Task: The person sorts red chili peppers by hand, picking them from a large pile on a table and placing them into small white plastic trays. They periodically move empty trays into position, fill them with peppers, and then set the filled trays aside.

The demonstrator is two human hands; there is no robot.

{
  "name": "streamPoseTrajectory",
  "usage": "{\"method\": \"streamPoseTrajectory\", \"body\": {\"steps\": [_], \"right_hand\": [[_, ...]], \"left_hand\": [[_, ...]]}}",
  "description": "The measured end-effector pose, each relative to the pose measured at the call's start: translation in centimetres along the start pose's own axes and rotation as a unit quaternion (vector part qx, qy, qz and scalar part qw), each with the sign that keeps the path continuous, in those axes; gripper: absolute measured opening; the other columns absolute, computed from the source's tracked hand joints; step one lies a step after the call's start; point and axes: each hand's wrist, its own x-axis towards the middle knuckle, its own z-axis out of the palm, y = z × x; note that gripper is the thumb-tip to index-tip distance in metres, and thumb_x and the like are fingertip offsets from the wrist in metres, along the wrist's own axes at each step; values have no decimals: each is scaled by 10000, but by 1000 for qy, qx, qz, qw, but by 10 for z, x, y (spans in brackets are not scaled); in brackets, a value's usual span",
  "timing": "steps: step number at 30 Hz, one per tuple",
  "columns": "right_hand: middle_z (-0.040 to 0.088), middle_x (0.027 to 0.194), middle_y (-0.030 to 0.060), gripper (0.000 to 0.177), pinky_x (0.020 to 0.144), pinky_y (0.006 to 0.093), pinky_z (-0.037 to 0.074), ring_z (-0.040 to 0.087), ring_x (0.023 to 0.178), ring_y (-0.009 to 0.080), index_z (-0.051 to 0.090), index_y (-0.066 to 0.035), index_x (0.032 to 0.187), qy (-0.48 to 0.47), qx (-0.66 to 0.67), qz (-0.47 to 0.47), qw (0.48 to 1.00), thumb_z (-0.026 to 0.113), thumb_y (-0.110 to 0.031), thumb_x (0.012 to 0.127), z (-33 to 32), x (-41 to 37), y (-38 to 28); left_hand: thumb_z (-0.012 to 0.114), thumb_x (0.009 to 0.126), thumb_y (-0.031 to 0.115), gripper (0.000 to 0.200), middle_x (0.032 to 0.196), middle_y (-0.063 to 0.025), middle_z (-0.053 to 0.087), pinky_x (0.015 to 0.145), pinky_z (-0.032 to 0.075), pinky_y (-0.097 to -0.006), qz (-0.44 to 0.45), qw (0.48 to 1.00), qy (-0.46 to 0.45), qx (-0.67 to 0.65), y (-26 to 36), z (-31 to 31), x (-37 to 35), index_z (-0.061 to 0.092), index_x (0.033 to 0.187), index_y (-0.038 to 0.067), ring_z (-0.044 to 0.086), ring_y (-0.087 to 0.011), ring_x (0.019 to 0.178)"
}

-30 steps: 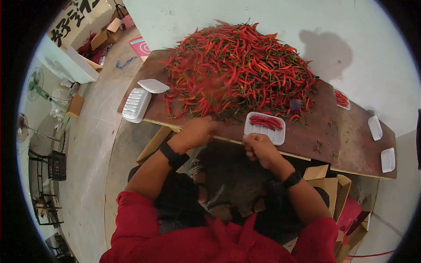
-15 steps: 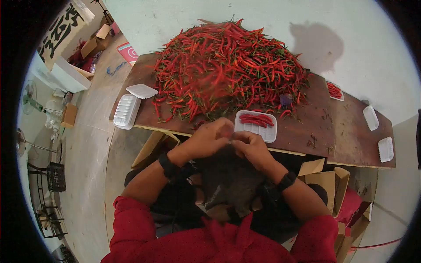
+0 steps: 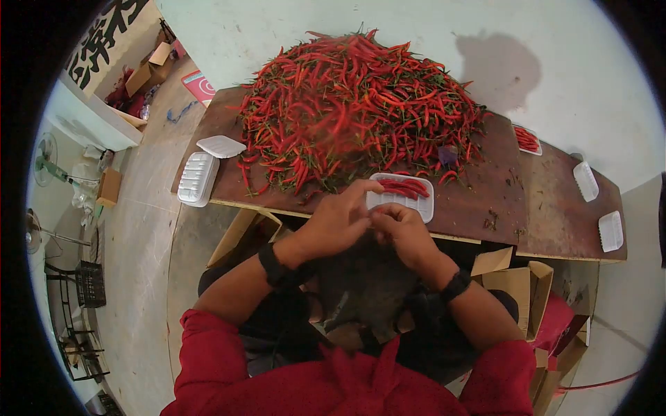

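Note:
My left hand (image 3: 334, 223) and my right hand (image 3: 404, 234) meet just in front of the table edge, their fingertips nearly touching. The right fingers are pinched together and the left thumb and fingers are curled towards them; anything between them is hidden. Right behind my hands, a white foam tray (image 3: 426, 210) holds a few red chili peppers (image 3: 404, 186) lying side by side. A large heap of red chilies with green stems (image 3: 361, 104) rises beyond it against the wall.
Stacked white trays (image 3: 197, 179) stand at the table's left end, with one loose tray (image 3: 220, 146) beside them. Another tray of chilies (image 3: 527, 139) lies at right, near two more white trays (image 3: 586, 182). Cardboard boxes (image 3: 510, 291) sit under the brown table (image 3: 479, 201).
My left hand has shifted slightly, its index finger now reaching up over the tray's near left corner. My right hand stays pinched beside it. The chilies in the tray look the same.

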Motion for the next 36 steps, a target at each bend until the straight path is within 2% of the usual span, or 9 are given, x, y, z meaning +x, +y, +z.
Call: {"method": "streamPoseTrajectory", "body": {"steps": [5,7,8,10,11,14,16,25,36], "right_hand": [[527,684,-3,172,536,235,386,482,586,92,598,-18,910,-31,101,37,994,578,-186,882,-2,-4,-4],[499,665,-14,155,531,241,370,453,572,94,572,-45,851,-29,151,42,987,564,-195,890,-4,-3,-7],[499,665,-14,155,531,241,370,453,572,94,572,-45,851,-28,151,41,987,564,-195,890,-12,3,-2],[512,713,-26,132,570,231,389,467,595,83,564,-81,866,-80,164,26,983,579,-207,903,-26,15,3],[512,713,-26,132,570,231,389,467,595,83,564,-81,866,-80,164,26,983,579,-207,903,-27,13,-1],[506,689,-30,134,550,231,379,465,585,80,548,-92,833,-13,137,36,990,581,-202,902,-24,3,-17],[496,659,-31,124,533,230,369,462,572,78,561,-91,839,15,118,26,993,596,-197,893,-21,1,-21],[530,635,-9,200,481,224,339,467,554,68,624,-21,832,33,-24,-13,999,647,-220,839,-10,-2,-10],[569,678,-4,201,495,224,357,471,567,57,641,4,882,26,-49,-27,998,652,-192,840,-8,-4,-10]], "left_hand": [[587,781,-1,478,733,-27,560,643,439,-264,13,1000,-2,-15,3,1,0,445,1232,67,547,-91,679],[588,790,18,394,737,-29,564,643,440,-263,150,989,6,10,-3,7,1,503,1172,56,548,-95,669],[588,790,18,394,737,-29,564,643,440,-263,151,988,5,10,3,6,0,503,1172,56,548,-95,669],[600,797,52,295,734,-34,568,645,441,-262,55,988,-145,3,20,2,-3,560,1088,36,561,-103,679],[600,797,52,295,734,-34,568,645,441,-262,55,988,-145,3,16,4,-2,560,1088,36,561,-103,679],[615,801,85,212,727,-44,581,631,443,-265,47,998,-42,-9,3,7,1,597,1003,22,565,-102,679],[634,803,114,172,725,-41,598,600,444,-266,-30,999,41,13,-1,3,5,611,940,11,554,-90,650],[632,799,121,155,731,-84,631,586,462,-273,3,996,58,63,-2,8,3,624,894,-2,583,-114,634],[600,774,94,127,723,-116,643,606,473,-294,1,997,47,66,-7,4,1,625,837,-14,615,-139,663]]}}
